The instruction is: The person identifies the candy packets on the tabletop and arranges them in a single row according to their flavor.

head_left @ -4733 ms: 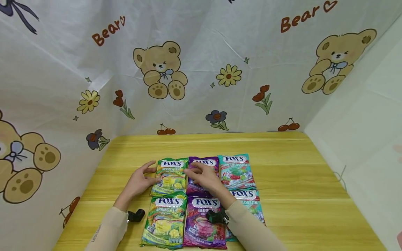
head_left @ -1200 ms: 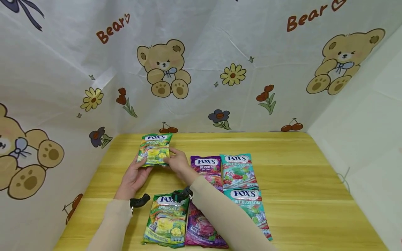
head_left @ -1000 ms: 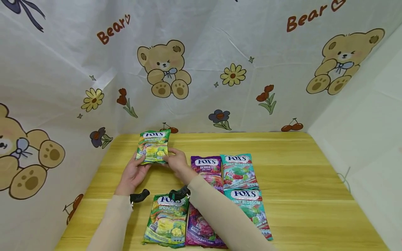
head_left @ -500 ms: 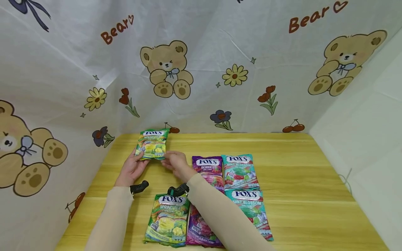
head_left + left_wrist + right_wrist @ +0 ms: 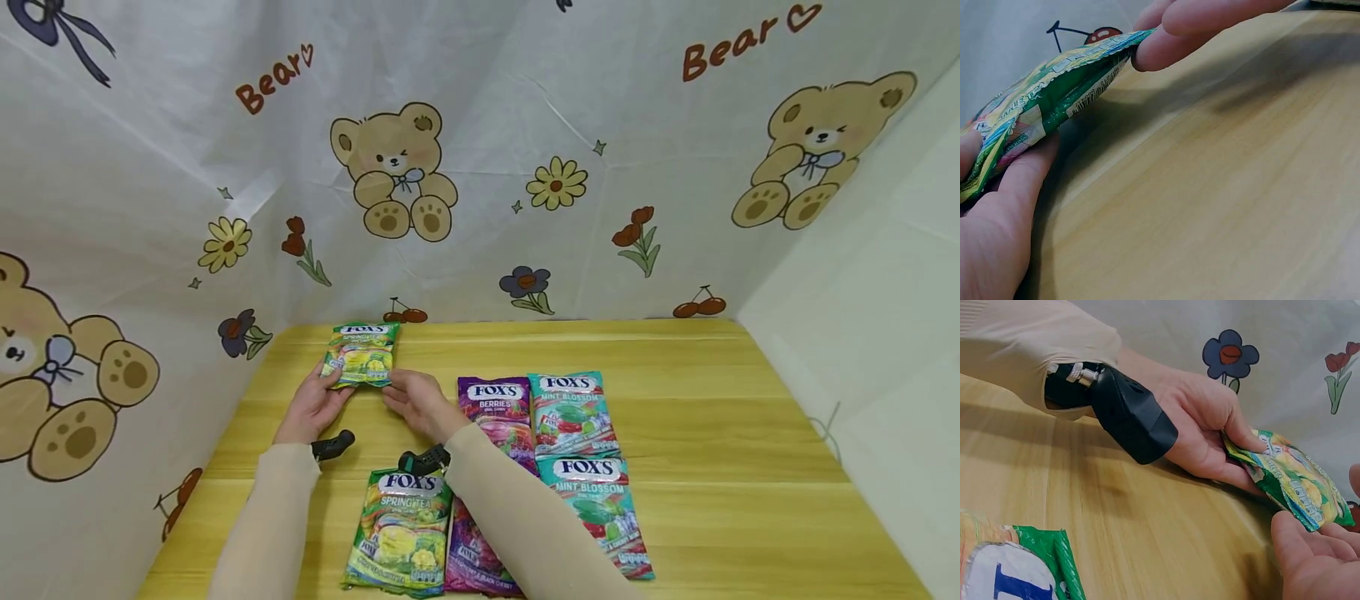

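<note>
My left hand (image 5: 313, 406) grips the left near corner of a green-yellow FOX'S Spring Tea candy bag (image 5: 362, 357) at the table's far left. Its thumb lies over the bag, with fingers underneath. In the left wrist view that bag's near edge (image 5: 1079, 69) is raised, with a shadow beneath it. My right hand (image 5: 420, 400) is at the right near corner, its extended fingers touching the bag there. The right wrist view has the right hand (image 5: 1319, 559) low, beside the bag (image 5: 1297, 478), and the left hand (image 5: 1194, 419) behind. A second Spring Tea bag (image 5: 397, 533) lies nearer.
Two purple Berries bags, one farther back (image 5: 495, 408) and one nearer (image 5: 480, 550), lie partly under my right arm. Beside them are two teal Mint Blossom bags, far (image 5: 572, 417) and near (image 5: 600, 517). A bear-print cloth (image 5: 480, 275) hangs behind the wooden table (image 5: 712, 417).
The upper Spring Tea bag has moved from its row to the far left. Over the last second it has shifted slightly left and lower, and the right thumb has come off its front.
</note>
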Available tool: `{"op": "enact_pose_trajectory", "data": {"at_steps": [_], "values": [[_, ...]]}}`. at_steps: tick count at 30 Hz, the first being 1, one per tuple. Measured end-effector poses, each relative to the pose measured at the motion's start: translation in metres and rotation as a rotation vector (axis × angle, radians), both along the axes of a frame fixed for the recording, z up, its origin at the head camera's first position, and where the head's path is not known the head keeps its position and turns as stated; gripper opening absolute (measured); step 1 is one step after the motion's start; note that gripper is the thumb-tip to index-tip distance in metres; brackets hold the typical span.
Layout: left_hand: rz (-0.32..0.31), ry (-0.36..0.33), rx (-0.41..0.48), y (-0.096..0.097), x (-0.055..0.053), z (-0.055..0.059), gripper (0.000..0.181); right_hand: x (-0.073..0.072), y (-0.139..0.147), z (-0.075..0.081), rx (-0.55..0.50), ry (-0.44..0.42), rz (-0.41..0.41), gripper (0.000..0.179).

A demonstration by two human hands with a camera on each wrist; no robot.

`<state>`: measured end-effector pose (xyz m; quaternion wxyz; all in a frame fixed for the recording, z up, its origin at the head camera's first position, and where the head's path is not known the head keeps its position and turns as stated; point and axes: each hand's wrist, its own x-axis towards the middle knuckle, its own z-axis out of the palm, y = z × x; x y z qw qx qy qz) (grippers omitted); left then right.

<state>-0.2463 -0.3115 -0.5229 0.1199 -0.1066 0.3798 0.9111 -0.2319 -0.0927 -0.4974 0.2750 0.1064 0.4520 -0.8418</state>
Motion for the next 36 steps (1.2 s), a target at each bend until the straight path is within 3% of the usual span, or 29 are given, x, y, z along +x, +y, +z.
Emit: {"op": "enact_pose_trajectory", "data": {"at_steps": [5, 11, 19, 26, 31, 36], "values": [[0.002, -0.012, -0.052, -0.001, -0.005, -0.002, 0.065, 0.001, -0.004, -0.003, -0.055, -0.023, -0.02, 0.055], [0.022, -0.058, -0.094, 0.004, -0.009, 0.005, 0.064, 0.0, -0.004, -0.006, -0.078, -0.027, -0.019, 0.059], [0.137, -0.172, -0.224, 0.011, -0.01, 0.021, 0.064, -0.001, -0.008, -0.003, -0.108, 0.023, -0.006, 0.066], [0.225, -0.254, -0.386, 0.01, -0.012, 0.022, 0.064, -0.001, -0.003, -0.008, -0.108, 0.027, -0.013, 0.068], [0.293, -0.289, -0.378, -0.003, -0.006, 0.022, 0.056, 0.001, 0.009, -0.012, -0.102, 0.02, -0.006, 0.062], [0.32, -0.304, -0.344, -0.016, 0.005, 0.021, 0.056, 0.005, 0.022, -0.01, -0.111, 0.038, 0.041, 0.059]]}}
